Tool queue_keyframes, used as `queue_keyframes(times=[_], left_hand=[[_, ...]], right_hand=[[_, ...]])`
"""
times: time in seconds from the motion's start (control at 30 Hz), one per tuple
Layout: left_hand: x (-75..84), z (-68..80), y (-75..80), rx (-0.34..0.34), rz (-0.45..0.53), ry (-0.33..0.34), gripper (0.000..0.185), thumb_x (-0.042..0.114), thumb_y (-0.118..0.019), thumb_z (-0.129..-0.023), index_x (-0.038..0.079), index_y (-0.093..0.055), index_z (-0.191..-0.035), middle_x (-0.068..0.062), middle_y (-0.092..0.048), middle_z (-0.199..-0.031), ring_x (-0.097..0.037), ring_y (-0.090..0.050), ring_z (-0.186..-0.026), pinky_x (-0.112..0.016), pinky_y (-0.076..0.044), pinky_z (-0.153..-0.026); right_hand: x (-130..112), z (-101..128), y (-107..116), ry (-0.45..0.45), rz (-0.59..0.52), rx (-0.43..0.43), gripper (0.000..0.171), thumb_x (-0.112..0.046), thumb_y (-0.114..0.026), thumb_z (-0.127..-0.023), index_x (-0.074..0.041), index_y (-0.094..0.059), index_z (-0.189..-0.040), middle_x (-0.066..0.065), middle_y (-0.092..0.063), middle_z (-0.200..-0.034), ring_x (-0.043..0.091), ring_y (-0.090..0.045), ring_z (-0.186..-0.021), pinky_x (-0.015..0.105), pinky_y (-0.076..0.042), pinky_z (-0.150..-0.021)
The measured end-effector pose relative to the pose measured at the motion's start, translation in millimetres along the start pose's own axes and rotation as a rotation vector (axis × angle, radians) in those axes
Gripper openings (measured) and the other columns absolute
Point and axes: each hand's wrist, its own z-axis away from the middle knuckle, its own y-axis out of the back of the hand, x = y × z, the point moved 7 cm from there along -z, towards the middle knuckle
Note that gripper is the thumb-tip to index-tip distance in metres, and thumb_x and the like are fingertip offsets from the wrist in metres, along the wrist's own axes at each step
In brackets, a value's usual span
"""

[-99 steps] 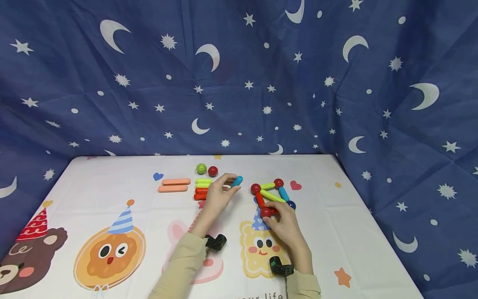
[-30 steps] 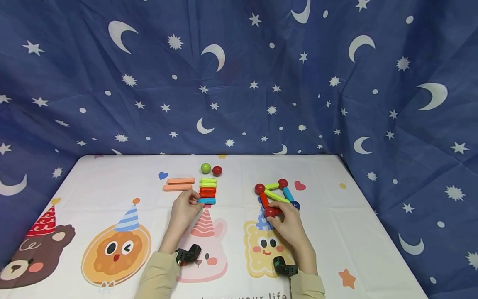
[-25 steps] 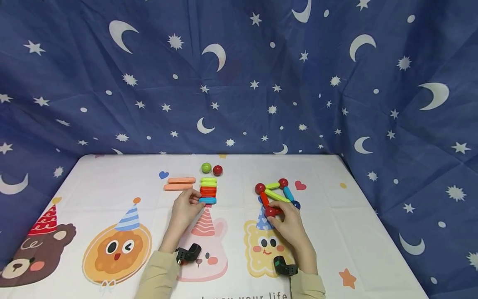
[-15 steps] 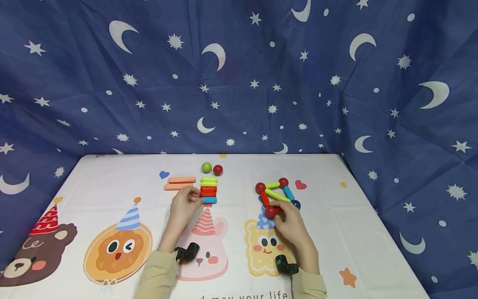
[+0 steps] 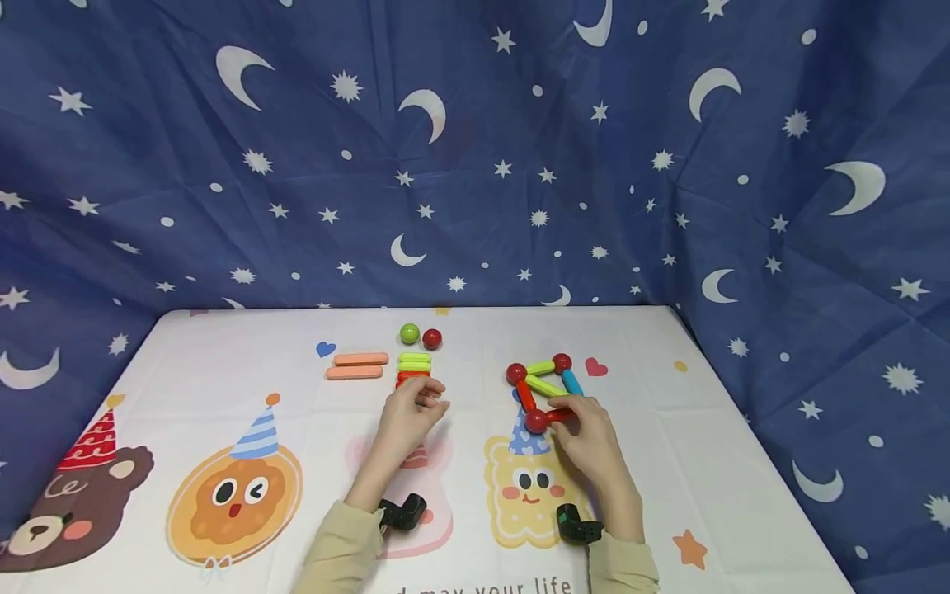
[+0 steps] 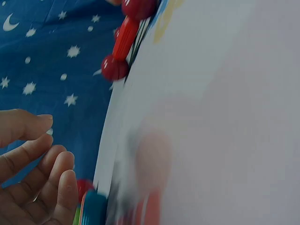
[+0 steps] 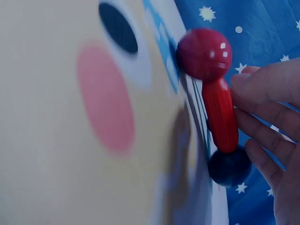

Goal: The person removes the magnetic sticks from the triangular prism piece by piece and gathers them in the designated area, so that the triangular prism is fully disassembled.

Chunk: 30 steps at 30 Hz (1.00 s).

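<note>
My left hand (image 5: 411, 412), its fingers loosely bent and holding nothing, hovers just in front of the red building rods (image 5: 412, 376). In the left wrist view a blue rod (image 6: 93, 208) lies beyond its fingertips; the hand hides it in the head view. My right hand (image 5: 590, 437) is at the front right corner of a joined frame of rods and balls, its fingers beside a red rod (image 7: 221, 117). That rod links a red ball (image 5: 536, 421) to a dark blue ball (image 7: 229, 166). A long yellow-green rod (image 5: 544, 386) crosses the frame, and a blue rod (image 5: 571, 381) forms its right side.
Yellow-green rods (image 5: 414, 362) line up behind the red ones. Two orange rods (image 5: 356, 373) lie to their left. A green ball (image 5: 410, 333) and a loose red ball (image 5: 432, 338) sit farther back. A star-patterned curtain (image 5: 475, 165) hangs behind the table.
The left hand has laid a blue rod in front of the red rods, let it go and moved right. The right hand has slid right, away from the front red ball.
</note>
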Motion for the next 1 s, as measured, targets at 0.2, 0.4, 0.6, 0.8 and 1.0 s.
queue_keyframes(times=[0.2,0.4,0.6,0.8,1.0], left_hand=[[19.6,5.0,-44.5,-0.089,0.070,-0.056,0.019,0.005,-0.073,-0.080,0.003,-0.066,-0.098,-0.009,-0.066,-0.094,-0.017,-0.065,-0.080,-0.020,-0.053,-0.071],[27.4,6.3,-85.2,-0.163,0.155,-0.022,0.022,0.006,-0.072,-0.080,0.004,-0.066,-0.100,-0.011,-0.066,-0.100,-0.019,-0.068,-0.083,-0.020,-0.051,-0.070],[27.9,8.5,-110.3,-0.136,0.204,0.037,0.022,0.005,-0.072,-0.078,0.005,-0.067,-0.100,-0.012,-0.065,-0.101,-0.020,-0.066,-0.086,-0.021,-0.052,-0.071],[31.1,13.5,-121.7,-0.111,0.147,0.016,0.023,0.006,-0.074,-0.078,0.006,-0.067,-0.100,-0.009,-0.063,-0.096,-0.021,-0.063,-0.087,-0.020,-0.051,-0.073],[30.2,14.7,-124.5,-0.112,0.126,-0.019,0.026,0.005,-0.075,-0.078,0.005,-0.066,-0.102,-0.010,-0.063,-0.094,-0.022,-0.061,-0.087,-0.019,-0.049,-0.072]], right_hand=[[-1,-5,8,0.121,0.078,0.005,0.032,-0.009,-0.075,-0.079,-0.013,-0.068,-0.109,0.004,-0.069,-0.108,0.022,-0.053,-0.106,0.045,-0.041,-0.099],[-2,-8,5,0.174,0.105,-0.005,0.031,-0.008,-0.078,-0.076,-0.014,-0.070,-0.105,0.002,-0.070,-0.104,0.020,-0.053,-0.099,0.040,-0.041,-0.091],[-4,-9,2,0.196,0.112,0.001,0.027,-0.009,-0.078,-0.076,-0.015,-0.071,-0.102,0.001,-0.070,-0.101,0.019,-0.052,-0.097,0.035,-0.038,-0.085],[-6,-9,0,0.222,0.126,0.014,0.025,-0.009,-0.079,-0.075,-0.014,-0.073,-0.098,0.001,-0.071,-0.099,0.018,-0.052,-0.095,0.034,-0.035,-0.081],[-7,-10,-3,0.227,0.155,0.015,0.024,-0.007,-0.079,-0.074,-0.014,-0.073,-0.096,0.001,-0.071,-0.099,0.018,-0.052,-0.095,0.032,-0.033,-0.078]])
